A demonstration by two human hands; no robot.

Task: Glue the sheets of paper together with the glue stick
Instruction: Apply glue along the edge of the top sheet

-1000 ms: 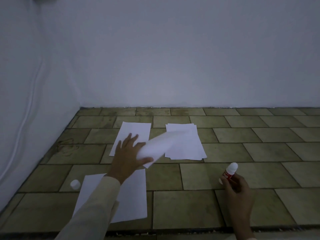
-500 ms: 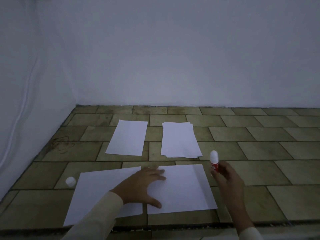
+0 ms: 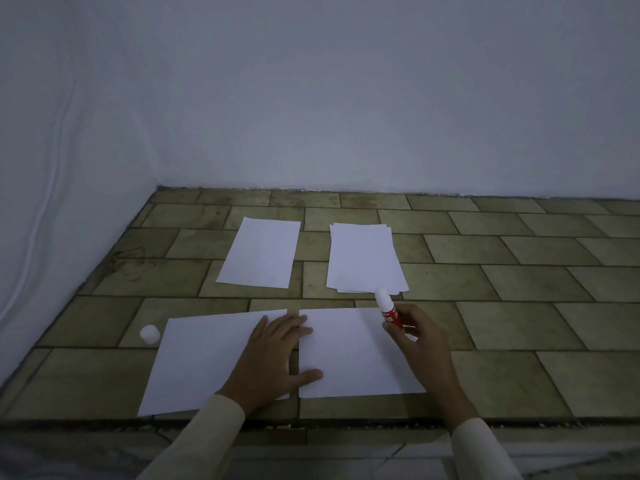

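White paper sheets [image 3: 360, 355] on olive-brown brick-pattern tiles [image 3: 519, 278]; red-and-white glue stick [image 3: 388, 308]; cream sleeves [image 3: 207, 434].

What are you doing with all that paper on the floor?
A person is getting ready to glue paper. The left hand lies flat across two sheets set side by side, the left sheet and the right sheet. The right hand holds a red glue stick above the right sheet's far corner. Its white cap sits on the tiles. Another single sheet and a small stack wait farther back.
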